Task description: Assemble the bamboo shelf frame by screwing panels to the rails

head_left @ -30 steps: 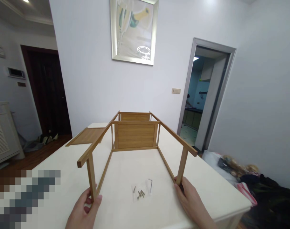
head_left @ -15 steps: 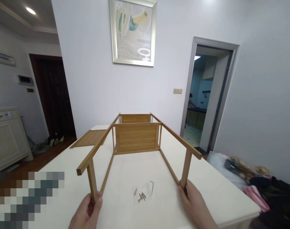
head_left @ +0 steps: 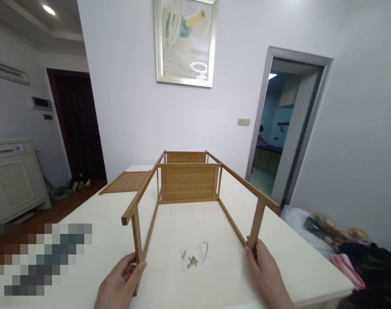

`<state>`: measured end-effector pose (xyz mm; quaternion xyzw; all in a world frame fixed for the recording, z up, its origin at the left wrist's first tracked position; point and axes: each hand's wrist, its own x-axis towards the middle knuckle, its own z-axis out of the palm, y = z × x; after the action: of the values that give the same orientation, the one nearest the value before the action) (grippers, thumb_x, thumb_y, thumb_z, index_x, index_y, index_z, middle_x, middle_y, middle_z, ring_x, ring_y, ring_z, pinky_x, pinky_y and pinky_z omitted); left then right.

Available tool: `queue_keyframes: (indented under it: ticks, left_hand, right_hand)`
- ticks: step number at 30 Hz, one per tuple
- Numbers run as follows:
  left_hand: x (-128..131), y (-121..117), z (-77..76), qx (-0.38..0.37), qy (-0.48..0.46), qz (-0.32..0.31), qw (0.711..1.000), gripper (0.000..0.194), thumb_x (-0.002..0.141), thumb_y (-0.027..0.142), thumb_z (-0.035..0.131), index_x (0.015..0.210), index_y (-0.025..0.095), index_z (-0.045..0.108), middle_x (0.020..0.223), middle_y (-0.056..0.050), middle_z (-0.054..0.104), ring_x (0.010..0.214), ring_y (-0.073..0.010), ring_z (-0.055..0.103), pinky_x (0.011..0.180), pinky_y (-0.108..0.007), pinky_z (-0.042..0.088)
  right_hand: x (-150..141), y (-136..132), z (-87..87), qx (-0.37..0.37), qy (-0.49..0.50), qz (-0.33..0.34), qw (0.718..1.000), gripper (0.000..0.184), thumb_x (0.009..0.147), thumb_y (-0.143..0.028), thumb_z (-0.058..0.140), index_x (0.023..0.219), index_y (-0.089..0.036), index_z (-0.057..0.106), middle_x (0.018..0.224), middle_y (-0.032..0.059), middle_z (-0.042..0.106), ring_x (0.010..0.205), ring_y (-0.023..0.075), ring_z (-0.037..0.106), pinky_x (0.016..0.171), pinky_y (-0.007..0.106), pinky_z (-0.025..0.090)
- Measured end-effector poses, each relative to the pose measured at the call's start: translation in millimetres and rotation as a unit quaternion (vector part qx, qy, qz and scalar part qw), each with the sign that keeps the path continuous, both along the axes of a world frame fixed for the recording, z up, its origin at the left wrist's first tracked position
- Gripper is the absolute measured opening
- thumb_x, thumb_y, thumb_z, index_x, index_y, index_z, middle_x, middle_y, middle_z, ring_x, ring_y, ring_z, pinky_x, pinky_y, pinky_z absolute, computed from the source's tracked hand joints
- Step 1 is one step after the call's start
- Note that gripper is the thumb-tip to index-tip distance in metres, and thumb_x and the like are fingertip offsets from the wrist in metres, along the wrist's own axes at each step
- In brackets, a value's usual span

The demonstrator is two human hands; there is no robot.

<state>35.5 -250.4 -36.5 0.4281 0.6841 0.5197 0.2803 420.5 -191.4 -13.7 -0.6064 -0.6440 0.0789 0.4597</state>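
Note:
A wooden shelf frame (head_left: 236, 172) lies on its side on a white table (head_left: 169, 279), its panels standing upright toward the wall. My left hand (head_left: 120, 279) grips the lower end of the near left post, thumb on the inner side. The near right post is in my right hand (head_left: 264, 268), whose fingers wrap round its lower end. Between the hands, several screws (head_left: 193, 261) and a hex key (head_left: 206, 249) rest on or in a clear plastic bag (head_left: 199, 257). A loose wooden panel (head_left: 126, 182) lies flat on the table, left of the frame.
Behind the table is a white wall with a framed picture (head_left: 185, 40). A doorway (head_left: 269, 124) opens at right, with a person partly visible beyond. Clothes (head_left: 372, 257) are heaped beside the table's right edge. A white cabinet (head_left: 17, 180) stands at far left.
The near left end of the frame has shifted right and slightly up in view, my left hand moving with it. The camera view has turned slightly left. Both hands keep their grip.

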Motion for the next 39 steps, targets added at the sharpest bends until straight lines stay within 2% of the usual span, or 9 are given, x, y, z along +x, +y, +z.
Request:
queue_keyframes:
  ticks: [7, 17, 19, 22, 24, 26, 29, 35, 39]
  left_hand:
    - [2, 1, -4.1, 0.011, -0.021, -0.007, 1.0, 0.064, 0.067, 0.068, 0.066, 0.105, 0.018, 0.064, 0.087, -0.006, 0.074, 0.081, -0.0268, 0.072, 0.068, -0.032, 0.058]
    - [1, -4, -2.0, 0.001, -0.008, -0.032, 0.999, 0.065, 0.073, 0.066, 0.061, 0.118, 0.019, 0.062, 0.099, -0.006, 0.074, 0.087, -0.0263, 0.071, 0.067, -0.031, 0.058]
    - [-1, -4, -1.5, -0.007, -0.004, -0.034, 0.999, 0.065, 0.071, 0.066, 0.062, 0.116, 0.019, 0.064, 0.099, -0.006, 0.074, 0.091, -0.0278, 0.071, 0.066, -0.031, 0.059]
    - [-3, -3, -2.5, -0.01, -0.003, -0.035, 0.999, 0.065, 0.068, 0.067, 0.064, 0.113, 0.02, 0.067, 0.099, -0.006, 0.075, 0.093, -0.0289, 0.072, 0.065, -0.031, 0.059]
    - [-3, -4, -3.5, -0.007, 0.002, -0.032, 0.999, 0.064, 0.07, 0.067, 0.062, 0.116, 0.021, 0.066, 0.102, -0.006, 0.075, 0.097, -0.0287, 0.071, 0.067, -0.031, 0.06]
    - [-2, -4, -3.9, -0.008, 0.009, -0.029, 1.0, 0.064, 0.073, 0.066, 0.061, 0.118, 0.022, 0.065, 0.104, -0.005, 0.075, 0.101, -0.0287, 0.069, 0.069, -0.03, 0.06]
    - [-1, -5, -2.3, -0.017, 0.014, -0.033, 0.999, 0.064, 0.072, 0.066, 0.061, 0.119, 0.022, 0.064, 0.106, -0.006, 0.075, 0.104, -0.0292, 0.069, 0.068, -0.03, 0.06]
    - [-1, -5, 2.8, -0.02, 0.009, -0.033, 0.999, 0.068, 0.066, 0.067, 0.064, 0.114, 0.019, 0.067, 0.104, -0.007, 0.075, 0.099, -0.0297, 0.071, 0.072, -0.031, 0.061]
    - [-1, -5, 3.0, -0.023, 0.005, -0.046, 0.999, 0.068, 0.065, 0.067, 0.066, 0.112, 0.019, 0.068, 0.102, -0.007, 0.076, 0.102, -0.0306, 0.07, 0.07, -0.031, 0.062]
  right_hand:
    - [0, 0, -3.4, -0.002, -0.002, 0.009, 1.0, 0.023, 0.088, -0.041, 0.045, 0.096, -0.023, 0.054, 0.088, 0.0077, 0.068, 0.081, 0.0256, 0.066, 0.073, 0.038, 0.051]
    - [0, -1, -2.3, -0.018, -0.01, -0.001, 1.0, 0.028, 0.09, -0.044, 0.045, 0.105, -0.021, 0.051, 0.093, 0.0085, 0.064, 0.083, 0.0245, 0.064, 0.073, 0.038, 0.051]
    - [0, -4, -2.7, 0.034, -0.01, -0.042, 0.999, 0.033, 0.091, -0.045, 0.045, 0.111, -0.019, 0.05, 0.097, 0.0108, 0.062, 0.084, 0.0254, 0.062, 0.073, 0.039, 0.051]
    - [-7, -18, -3.8, 0.171, -0.039, -0.124, 0.977, 0.03, 0.092, -0.043, 0.048, 0.108, -0.018, 0.051, 0.1, 0.0148, 0.059, 0.094, 0.03, 0.058, 0.082, 0.045, 0.048]
    - [-20, -31, -4.5, 0.213, -0.078, -0.101, 0.969, 0.017, 0.093, -0.035, 0.049, 0.103, -0.021, 0.053, 0.097, 0.0135, 0.058, 0.096, 0.0301, 0.057, 0.086, 0.046, 0.046]
    - [-38, -41, -4.1, 0.2, -0.118, -0.019, 0.972, 0.009, 0.094, -0.025, 0.047, 0.098, -0.024, 0.055, 0.093, 0.0104, 0.059, 0.091, 0.0273, 0.058, 0.082, 0.042, 0.047]
    - [-68, -41, 0.7, 0.142, -0.183, 0.071, 0.97, 0.013, 0.093, -0.017, 0.048, 0.096, -0.024, 0.059, 0.09, 0.0077, 0.061, 0.084, 0.025, 0.058, 0.076, 0.039, 0.046]
    - [-101, -10, 13.4, 0.038, -0.276, 0.075, 0.957, 0.041, 0.079, 0.007, 0.045, 0.1, -0.02, 0.067, 0.09, 0.0078, 0.064, 0.082, 0.0226, 0.057, 0.071, 0.033, 0.043]
    - [-98, -6, 6.4, -0.006, -0.305, 0.074, 0.949, 0.036, 0.079, 0.008, 0.048, 0.084, -0.02, 0.069, 0.087, 0.0072, 0.065, 0.083, 0.0231, 0.057, 0.071, 0.033, 0.04]
